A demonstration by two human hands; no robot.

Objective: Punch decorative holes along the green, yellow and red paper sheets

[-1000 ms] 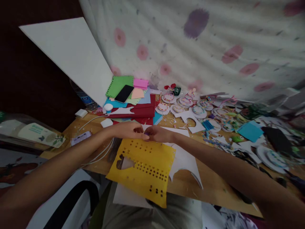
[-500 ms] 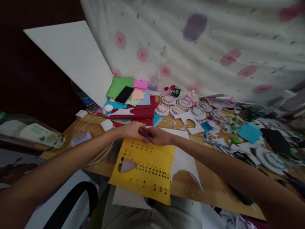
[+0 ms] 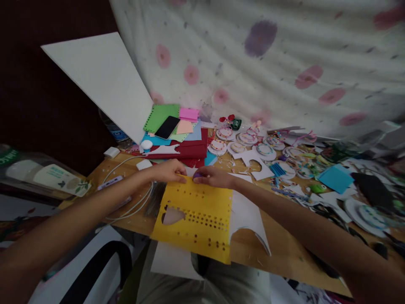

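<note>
A yellow sheet of paper (image 3: pixel 199 202) with rows of small punched holes and a larger cut-out hangs over the table's front edge. My left hand (image 3: pixel 171 171) is closed on its far edge, fingertips pinching the paper. Just to the right, my right hand (image 3: pixel 215 176) is closed round a small purple paper punch (image 3: pixel 198 175) at the same edge; the fingers hide most of it. Beneath the yellow sheet lies white paper (image 3: pixel 247 207) with a curved cut-out, part of it showing on the right.
Behind the hands, a black phone (image 3: pixel 167 127) rests on coloured papers and a dark red folder (image 3: pixel 190 150). Bead bracelets on white discs (image 3: pixel 264 151) crowd the right side. A white cable (image 3: pixel 139 207) curls at left near a bottle (image 3: pixel 47 173). A white board (image 3: pixel 101 80) leans behind.
My hands have moved apart; they were together around the purple punch. The left hand now pinches the yellow sheet's far edge, and the right keeps the punch. The sheet's near edge sits slightly higher.
</note>
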